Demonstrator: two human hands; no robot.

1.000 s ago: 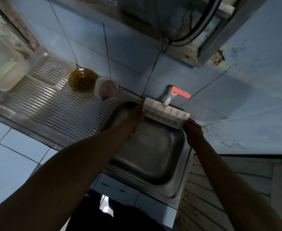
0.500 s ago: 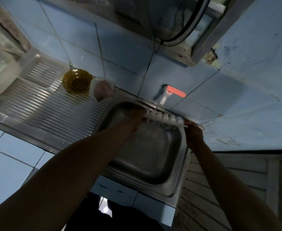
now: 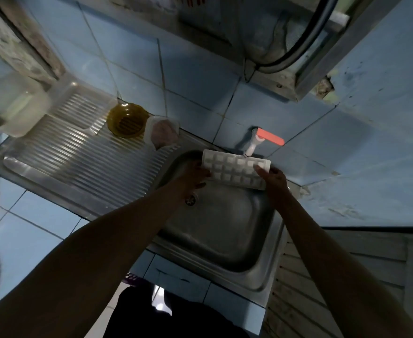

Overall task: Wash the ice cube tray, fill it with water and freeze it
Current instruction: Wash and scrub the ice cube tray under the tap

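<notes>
Now ice cube tray (image 3: 236,172) flipped, compartments facing up

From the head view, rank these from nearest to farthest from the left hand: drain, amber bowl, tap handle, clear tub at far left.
From the left hand:
1. Drain, just below it in the sink.
2. Amber bowl, up-left on the drainboard, and orange tap handle, up-right on the wall: too close to call.
3. Clear tub, far left.
</notes>
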